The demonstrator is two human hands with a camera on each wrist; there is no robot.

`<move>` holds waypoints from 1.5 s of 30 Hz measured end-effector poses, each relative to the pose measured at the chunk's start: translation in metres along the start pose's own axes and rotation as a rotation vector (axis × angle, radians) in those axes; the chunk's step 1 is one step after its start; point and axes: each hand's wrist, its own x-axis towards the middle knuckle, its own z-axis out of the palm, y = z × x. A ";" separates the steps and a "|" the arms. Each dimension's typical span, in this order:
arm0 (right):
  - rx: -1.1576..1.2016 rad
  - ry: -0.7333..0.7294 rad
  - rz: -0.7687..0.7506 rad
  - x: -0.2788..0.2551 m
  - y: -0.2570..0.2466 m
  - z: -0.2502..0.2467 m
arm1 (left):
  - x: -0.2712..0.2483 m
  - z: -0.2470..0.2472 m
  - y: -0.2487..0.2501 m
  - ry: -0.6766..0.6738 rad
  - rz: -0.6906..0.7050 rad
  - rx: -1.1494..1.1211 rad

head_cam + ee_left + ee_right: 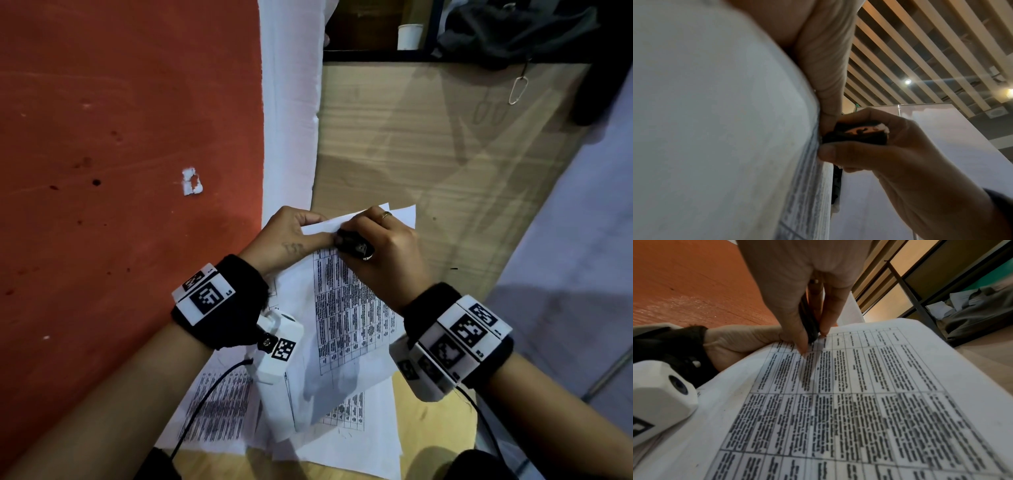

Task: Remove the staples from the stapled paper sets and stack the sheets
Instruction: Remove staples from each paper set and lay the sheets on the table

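A stapled paper set (346, 308) printed with a table lies tilted over other sheets on the wooden table. My left hand (294, 233) pinches its far corner, thumb on top of the folded edge. My right hand (380, 246) grips a black staple remover (354, 245) and presses its tip onto that same corner. In the right wrist view the staple remover (809, 327) sits between thumb and fingers, touching the printed sheet (849, 394). In the left wrist view the staple remover (857, 133) meets the paper edge (813, 162). The staple itself is hidden.
More printed sheets (222, 401) lie underneath near the front edge of the table (428, 144). A red wall (120, 137) stands at the left with a white sheet stack (291, 113) along it. A white cup (409, 36) and dark cloth (513, 31) sit on a shelf behind.
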 end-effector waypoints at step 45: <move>0.679 -0.267 0.927 -0.043 0.066 0.010 | 0.019 -0.040 -0.045 -0.090 0.009 0.186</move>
